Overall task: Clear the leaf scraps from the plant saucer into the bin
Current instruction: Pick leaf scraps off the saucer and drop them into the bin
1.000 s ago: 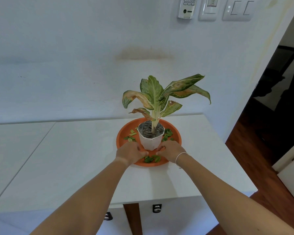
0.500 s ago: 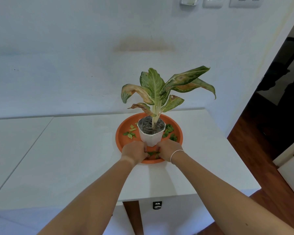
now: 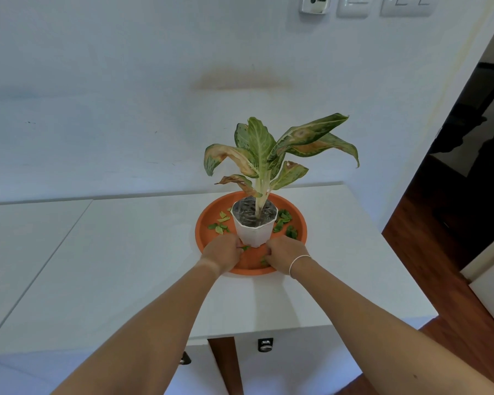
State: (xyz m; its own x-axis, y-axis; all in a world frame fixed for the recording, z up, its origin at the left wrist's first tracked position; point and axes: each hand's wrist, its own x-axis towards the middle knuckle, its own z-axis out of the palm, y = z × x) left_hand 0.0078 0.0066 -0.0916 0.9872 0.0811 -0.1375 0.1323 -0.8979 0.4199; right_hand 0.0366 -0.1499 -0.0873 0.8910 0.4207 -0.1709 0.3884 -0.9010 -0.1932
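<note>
A: Status of both hands?
B: Left hand and right hand are curled on the orange saucer at the white pot base; fingertips hidden, grip unconfirmed.
A: Scrap location?
B: Leaf scraps lie flat around the upright pot, on the bench; no common direction

Soft, even daylight, faint shadows, a dark doorway on the right, wide-angle bending at the edges.
</note>
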